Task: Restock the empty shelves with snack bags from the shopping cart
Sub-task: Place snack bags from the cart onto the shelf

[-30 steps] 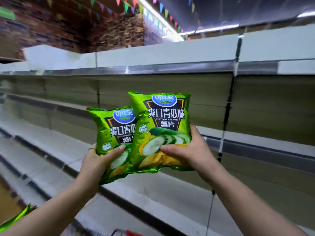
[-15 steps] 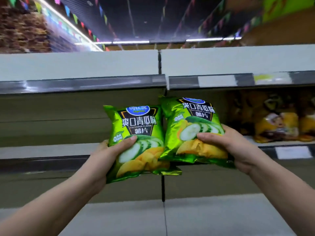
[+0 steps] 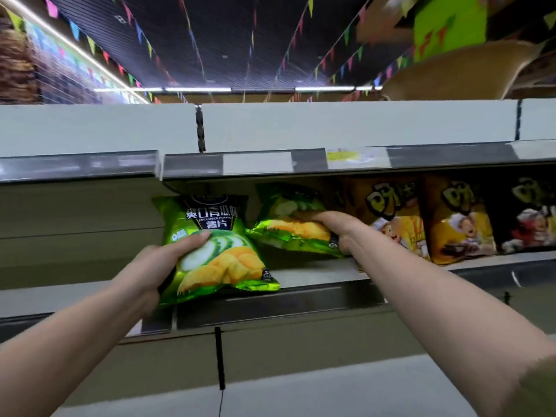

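I hold two green cucumber-flavour chip bags at the second shelf from the top. My left hand (image 3: 156, 266) grips the left bag (image 3: 216, 248) by its lower left side; the bag stands nearly upright over the shelf's front edge (image 3: 270, 299). My right hand (image 3: 334, 227) grips the right bag (image 3: 288, 224), which is tilted back and pushed deeper under the upper shelf, just left of the yellow bags. Whether either bag rests on the shelf board is unclear.
Several yellow and dark snack bags (image 3: 451, 218) stand in a row on the same shelf to the right. The top shelf (image 3: 301, 127) with its price rail hangs close above the bags. The shelf stretch to the left (image 3: 60, 293) is bare, as is the lower shelf (image 3: 331, 392).
Both bags went up and forward into the shelf opening. The right bag tipped back and moved deeper in beside the yellow bags; the view shifted right and upward.
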{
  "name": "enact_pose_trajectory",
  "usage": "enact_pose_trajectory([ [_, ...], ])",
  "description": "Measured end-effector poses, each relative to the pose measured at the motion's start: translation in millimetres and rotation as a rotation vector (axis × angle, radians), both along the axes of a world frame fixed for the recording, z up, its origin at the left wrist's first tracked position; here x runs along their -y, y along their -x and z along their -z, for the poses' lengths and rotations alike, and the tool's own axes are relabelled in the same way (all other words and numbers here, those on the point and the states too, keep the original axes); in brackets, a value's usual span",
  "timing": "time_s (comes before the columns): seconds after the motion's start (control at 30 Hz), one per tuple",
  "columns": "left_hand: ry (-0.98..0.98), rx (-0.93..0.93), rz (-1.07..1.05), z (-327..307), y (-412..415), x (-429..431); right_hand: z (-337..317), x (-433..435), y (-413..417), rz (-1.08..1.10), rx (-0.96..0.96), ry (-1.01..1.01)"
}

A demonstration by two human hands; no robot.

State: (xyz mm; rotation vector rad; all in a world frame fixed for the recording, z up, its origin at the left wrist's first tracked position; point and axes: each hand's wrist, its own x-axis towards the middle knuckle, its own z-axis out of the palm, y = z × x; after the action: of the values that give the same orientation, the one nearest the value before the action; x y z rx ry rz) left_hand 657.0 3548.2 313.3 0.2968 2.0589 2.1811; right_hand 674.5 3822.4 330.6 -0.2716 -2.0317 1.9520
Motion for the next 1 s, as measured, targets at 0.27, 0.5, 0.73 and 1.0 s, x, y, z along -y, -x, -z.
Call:
enact_pose_trajectory([
  [0.27, -0.033, 0.037, -0.027, 5.5, 4.1, -41.5, 7.5, -40.2, 61.5, 0.094, 0.129, -0.478],
  [0.5, 0.0, -0.012, -0.014, 10.4, 5.6, -70.1, 11.4, -41.2, 82.3, 0.155, 0.155, -0.81],
  [0.73, -0.06, -0.025, 0.046, 15.5, 28.7, -90.8, 16.0, -36.9, 90.7, 0.092, 0.239, -0.85],
  [1.0, -0.01, 0.02, 0.152, 15.3, 55.5, -129.8, -10.8, -24.2, 37.7, 0.234, -0.052, -0.544],
])
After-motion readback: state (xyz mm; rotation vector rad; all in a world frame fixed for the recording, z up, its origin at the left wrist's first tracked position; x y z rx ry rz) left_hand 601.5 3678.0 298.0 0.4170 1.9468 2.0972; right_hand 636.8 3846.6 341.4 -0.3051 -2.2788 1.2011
